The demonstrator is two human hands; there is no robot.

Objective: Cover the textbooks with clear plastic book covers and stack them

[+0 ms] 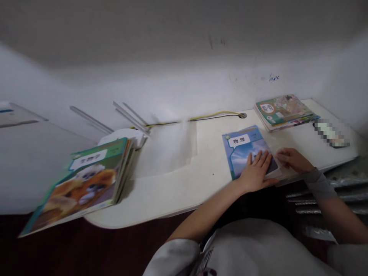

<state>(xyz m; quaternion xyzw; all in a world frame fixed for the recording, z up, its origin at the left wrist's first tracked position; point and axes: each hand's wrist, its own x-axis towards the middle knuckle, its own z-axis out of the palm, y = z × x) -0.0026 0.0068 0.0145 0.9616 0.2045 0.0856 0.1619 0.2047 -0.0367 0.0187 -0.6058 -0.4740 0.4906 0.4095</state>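
A blue textbook (240, 151) with a white title bubble lies face up on the white desk. My left hand (257, 172) rests flat on its lower right part, fingers stretched out. From under the book's right side a clear plastic book cover (283, 174) sticks out over the desk. At that side my right hand (296, 160) is closed, its thumb and fingers pinched on the cover's edge; the fingertips are partly blurred. Another clear plastic sheet (172, 153) lies flat to the left of the book.
A stack of textbooks, green one on top (94, 176), overhangs the desk's left end. More books (283, 111) are piled at the back right, near a phone (330, 132). A yellow and black cable (212, 115) runs along the wall into a hole. The white desk (161, 195) has a rounded front corner.
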